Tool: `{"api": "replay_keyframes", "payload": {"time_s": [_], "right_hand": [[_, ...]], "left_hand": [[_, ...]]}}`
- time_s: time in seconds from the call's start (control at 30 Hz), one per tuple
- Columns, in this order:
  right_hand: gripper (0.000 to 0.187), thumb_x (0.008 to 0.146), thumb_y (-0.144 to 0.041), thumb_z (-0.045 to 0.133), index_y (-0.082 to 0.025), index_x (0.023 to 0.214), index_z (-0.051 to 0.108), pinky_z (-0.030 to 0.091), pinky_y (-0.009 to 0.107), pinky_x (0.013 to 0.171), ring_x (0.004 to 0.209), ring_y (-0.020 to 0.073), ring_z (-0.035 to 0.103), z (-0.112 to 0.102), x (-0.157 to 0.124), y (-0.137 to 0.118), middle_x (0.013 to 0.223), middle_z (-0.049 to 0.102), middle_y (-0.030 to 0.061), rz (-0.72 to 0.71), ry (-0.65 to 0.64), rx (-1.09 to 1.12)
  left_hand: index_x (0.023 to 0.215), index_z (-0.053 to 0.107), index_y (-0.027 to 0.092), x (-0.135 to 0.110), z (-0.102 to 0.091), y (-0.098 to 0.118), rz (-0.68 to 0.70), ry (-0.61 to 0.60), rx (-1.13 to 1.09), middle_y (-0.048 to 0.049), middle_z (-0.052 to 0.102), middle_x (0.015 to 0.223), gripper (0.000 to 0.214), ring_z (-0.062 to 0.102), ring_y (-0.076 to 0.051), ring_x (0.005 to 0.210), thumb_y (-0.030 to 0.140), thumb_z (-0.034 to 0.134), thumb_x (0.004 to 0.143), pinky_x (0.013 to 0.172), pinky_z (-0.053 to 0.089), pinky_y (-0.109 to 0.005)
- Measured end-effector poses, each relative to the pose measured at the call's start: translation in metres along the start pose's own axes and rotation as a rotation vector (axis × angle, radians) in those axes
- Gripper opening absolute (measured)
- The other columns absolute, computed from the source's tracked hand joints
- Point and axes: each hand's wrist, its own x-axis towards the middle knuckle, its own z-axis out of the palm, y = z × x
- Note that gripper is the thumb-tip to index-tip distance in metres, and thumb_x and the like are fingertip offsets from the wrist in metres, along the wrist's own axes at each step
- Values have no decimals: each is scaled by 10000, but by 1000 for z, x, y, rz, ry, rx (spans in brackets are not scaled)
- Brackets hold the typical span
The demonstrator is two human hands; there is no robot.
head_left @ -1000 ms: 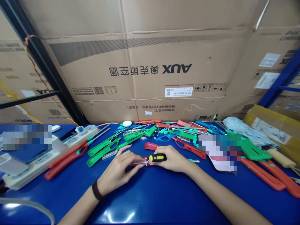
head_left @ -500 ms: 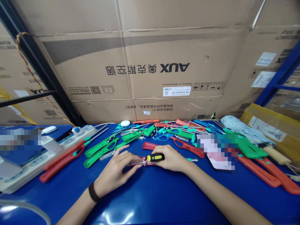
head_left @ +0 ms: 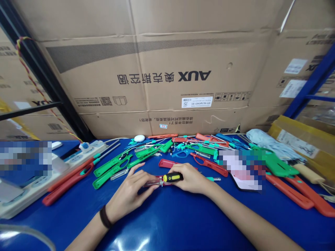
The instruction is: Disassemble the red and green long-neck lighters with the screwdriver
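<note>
My right hand point(head_left: 192, 179) is closed round a screwdriver point(head_left: 172, 177) with a black and yellow handle, its tip pointing left. My left hand point(head_left: 131, 193) pinches a small red and clear part point(head_left: 153, 182) lying on the blue table point(head_left: 167, 216), right at the screwdriver's tip. A black band sits on my left wrist point(head_left: 104, 217). The two hands meet near the table's middle, just in front of a pile of plastic lighter shells.
Green shells point(head_left: 115, 165) lie left of my hands, red ones point(head_left: 68, 183) further left and at the right point(head_left: 295, 191). A white power strip point(head_left: 39, 181) runs along the left. Large cardboard boxes point(head_left: 162, 76) wall the back. A folded umbrella point(head_left: 277, 148) lies right.
The hands hold the same pose on the part and screwdriver. The view has shifted slightly, so everything sits a little lower left.
</note>
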Motion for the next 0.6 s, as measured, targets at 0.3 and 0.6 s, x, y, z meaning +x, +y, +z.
{"api": "replay_keyframes", "payload": {"time_s": [0.3,0.6], "right_hand": [[181,732,-109,620,-199,880,674,437,239,693,782,167,643,4,-2,0,864,705,21,19,36,-26],[160,740,-107,608,-195,856,675,440,238,676,776,174,646,3,-2,-1,845,708,26,40,28,-35]], "left_hand": [[1005,610,242,0,2,2,-3,56,4,6,720,891,139,668,-147,781,256,544,883,1055,299,-475],[1011,597,241,0,7,2,5,89,-9,11,717,882,137,669,-139,771,242,561,879,1059,286,-473]]}}
